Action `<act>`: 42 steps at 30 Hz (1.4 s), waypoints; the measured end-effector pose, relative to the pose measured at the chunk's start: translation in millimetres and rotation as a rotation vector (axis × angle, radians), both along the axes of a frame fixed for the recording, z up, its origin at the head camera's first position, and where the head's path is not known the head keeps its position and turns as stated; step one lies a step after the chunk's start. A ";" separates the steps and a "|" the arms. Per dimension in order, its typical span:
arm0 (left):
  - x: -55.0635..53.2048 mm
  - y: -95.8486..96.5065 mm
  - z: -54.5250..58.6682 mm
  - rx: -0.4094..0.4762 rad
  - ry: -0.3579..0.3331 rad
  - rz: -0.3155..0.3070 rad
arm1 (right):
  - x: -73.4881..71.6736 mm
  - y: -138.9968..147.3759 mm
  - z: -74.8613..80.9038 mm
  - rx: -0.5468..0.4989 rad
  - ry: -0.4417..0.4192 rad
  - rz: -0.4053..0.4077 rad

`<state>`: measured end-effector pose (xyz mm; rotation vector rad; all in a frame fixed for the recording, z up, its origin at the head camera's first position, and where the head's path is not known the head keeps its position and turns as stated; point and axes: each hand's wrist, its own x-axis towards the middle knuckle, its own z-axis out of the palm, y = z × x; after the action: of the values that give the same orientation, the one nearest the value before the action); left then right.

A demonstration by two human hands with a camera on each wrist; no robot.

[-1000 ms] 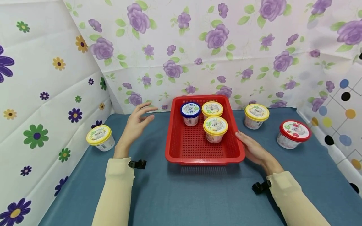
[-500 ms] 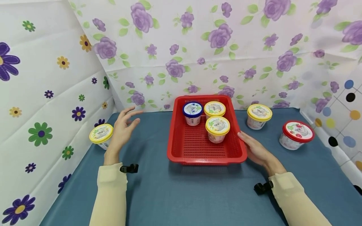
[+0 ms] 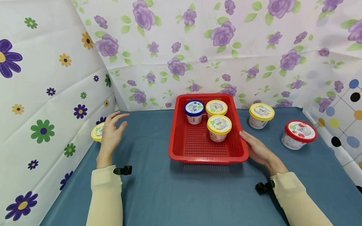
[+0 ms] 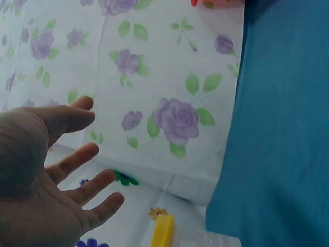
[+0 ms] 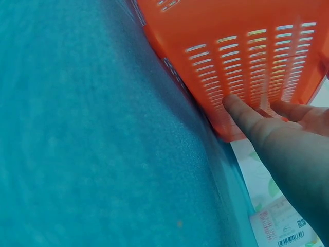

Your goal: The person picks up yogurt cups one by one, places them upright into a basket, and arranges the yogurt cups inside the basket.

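My left hand (image 3: 111,135) hovers at the left with its fingers spread, holding nothing. It partly covers a yellow-lidded tub (image 3: 97,131); the tub's yellow lid (image 4: 163,231) appears below the fingers in the left wrist view. At the centre stands a red perforated plastic basket (image 3: 195,159). Inside it are a blue-lidded tub (image 3: 194,119) and two yellow-lidded tubs, one at the back (image 3: 216,107) and one nearer (image 3: 219,124). My right hand (image 3: 258,152) touches the basket's right side, its fingers (image 5: 252,121) extended along the outer slotted wall.
Right of the basket stand another yellow-lidded tub (image 3: 261,114) and a red-lidded tub (image 3: 299,133). Blue cloth (image 3: 147,194) covers the table. Flower-patterned sheets (image 3: 169,37) rise behind and at the left; a dotted sheet (image 3: 350,125) hangs at the right.
My left hand has moved left, from beside the basket to the yellow-lidded tub, which it now overlaps in the head view. The right hand stays at the basket's side.
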<state>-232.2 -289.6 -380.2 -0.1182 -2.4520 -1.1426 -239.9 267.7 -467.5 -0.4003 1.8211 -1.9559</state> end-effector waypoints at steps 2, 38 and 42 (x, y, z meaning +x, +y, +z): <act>1.9 -3.8 -1.2 0.007 -0.017 0.047 | 0.1 0.4 -0.7 -0.001 0.000 -0.002; 16.0 -51.9 -36.1 0.012 -0.151 0.337 | -1.0 -1.0 -1.0 -0.036 -0.002 0.011; 16.4 -53.8 -38.7 0.008 -0.170 0.344 | -0.9 -1.4 -0.2 -0.031 -0.003 0.012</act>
<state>-215.8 -343.4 -418.9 0.4038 -2.4838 -1.0446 -240.8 266.3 -467.7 -0.4173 1.7840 -1.9780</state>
